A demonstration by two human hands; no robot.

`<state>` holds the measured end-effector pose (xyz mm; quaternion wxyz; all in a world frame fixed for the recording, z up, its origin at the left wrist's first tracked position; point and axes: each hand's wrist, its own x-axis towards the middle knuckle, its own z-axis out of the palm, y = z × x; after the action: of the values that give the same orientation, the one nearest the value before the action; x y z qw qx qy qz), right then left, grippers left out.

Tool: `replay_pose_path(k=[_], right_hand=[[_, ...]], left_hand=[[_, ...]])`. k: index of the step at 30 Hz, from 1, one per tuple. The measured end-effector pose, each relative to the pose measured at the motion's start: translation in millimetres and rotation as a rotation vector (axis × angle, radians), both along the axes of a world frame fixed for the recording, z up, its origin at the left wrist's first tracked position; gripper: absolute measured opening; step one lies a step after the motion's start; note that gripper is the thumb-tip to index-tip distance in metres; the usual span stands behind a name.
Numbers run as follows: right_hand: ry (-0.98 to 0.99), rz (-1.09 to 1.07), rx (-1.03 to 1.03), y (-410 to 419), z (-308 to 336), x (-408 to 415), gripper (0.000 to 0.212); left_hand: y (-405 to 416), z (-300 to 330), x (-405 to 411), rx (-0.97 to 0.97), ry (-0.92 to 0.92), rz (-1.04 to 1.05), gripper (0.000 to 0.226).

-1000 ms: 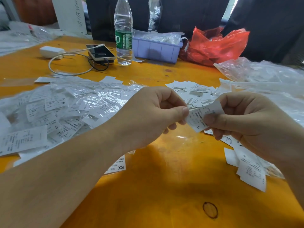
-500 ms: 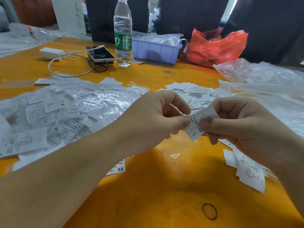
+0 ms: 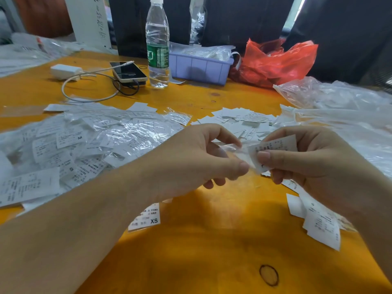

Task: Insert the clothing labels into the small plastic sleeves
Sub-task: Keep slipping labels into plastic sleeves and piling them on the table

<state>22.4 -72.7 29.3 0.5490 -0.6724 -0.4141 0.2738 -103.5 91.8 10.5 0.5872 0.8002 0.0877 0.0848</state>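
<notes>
The left hand [image 3: 197,158] hovers above the orange table [image 3: 212,251], thumb and forefinger curled toward each other and pinching the mouth of a small clear plastic sleeve [image 3: 237,151]; the other fingers curl loosely beneath. The sleeve is thin and blurred, so its full outline cannot be made out. Just beside it, the right hand [image 3: 314,164] pinches a white printed clothing label [image 3: 273,149] between thumb and forefinger, the thumb lying flat across the label's lower part. The label's left edge meets the sleeve's opening; how far it sits inside cannot be told.

Under the left forearm lies a single label marked XS [image 3: 146,217]. To the left spreads a wide heap of filled sleeves [image 3: 84,143], labels marked M and S showing through the glossy plastic. Beyond the hands sits a pile of loose labels [image 3: 241,120], and a few more labels [image 3: 318,223] lie under the right wrist. To the right, a mass of crumpled clear plastic [image 3: 339,102] covers the table edge.

Farther back stand a water bottle [image 3: 158,43] with a green band, a phone [image 3: 128,72] with a white cable [image 3: 84,96] looping to a white charger [image 3: 65,71], a lilac tray [image 3: 199,67] holding more plastic, and a red plastic bag [image 3: 275,62].
</notes>
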Motion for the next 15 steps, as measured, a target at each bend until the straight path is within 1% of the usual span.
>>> replay_pose_path(k=[2, 6, 11, 14, 15], right_hand=[[0.005, -0.024, 0.006, -1, 2, 2, 0.028], [0.01, -0.021, 0.015, -3, 5, 2, 0.023], [-0.01, -0.021, 0.028, -3, 4, 1, 0.022], [-0.014, -0.03, 0.044, -1, 1, 1, 0.025], [-0.02, -0.038, 0.049, -1, 0, 0, 0.026]], left_hand=[[4, 2, 0, -0.019, 0.003, -0.016, 0.038], [11, 9, -3, -0.022, 0.055, -0.088, 0.04], [13, 9, -3, 0.072, 0.109, -0.134, 0.014], [11, 6, -4, 0.112, 0.148, -0.137, 0.006], [10, 6, -5, 0.116, 0.154, -0.133, 0.007]])
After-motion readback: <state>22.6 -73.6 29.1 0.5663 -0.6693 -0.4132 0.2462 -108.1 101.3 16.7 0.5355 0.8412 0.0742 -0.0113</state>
